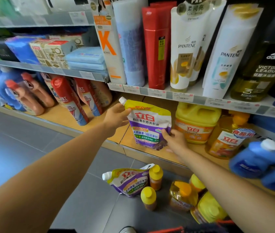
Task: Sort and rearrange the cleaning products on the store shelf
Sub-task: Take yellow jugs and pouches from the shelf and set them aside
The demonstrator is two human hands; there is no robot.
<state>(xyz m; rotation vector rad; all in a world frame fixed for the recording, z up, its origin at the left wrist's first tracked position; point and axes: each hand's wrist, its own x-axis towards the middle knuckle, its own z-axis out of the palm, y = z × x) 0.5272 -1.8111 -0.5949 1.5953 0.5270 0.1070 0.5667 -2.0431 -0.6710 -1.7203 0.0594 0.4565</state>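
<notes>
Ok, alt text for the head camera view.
Left hand and right hand hold a purple and yellow spouted detergent pouch at the wooden shelf, beside a yellow plastic jug. A matching pouch and yellow bottles sit on the grey floor.

A purple-and-yellow refill pouch [147, 125] with a white corner spout is held upright at the wooden bottom shelf [130, 138]. It is gripped at its upper left edge by the left hand [116, 116] and pinched at its lower right edge by the right hand [175, 140]. A yellow jug [196, 121] is stood just to its right. A matching second pouch [130, 180] is seen tilted on the floor below.
</notes>
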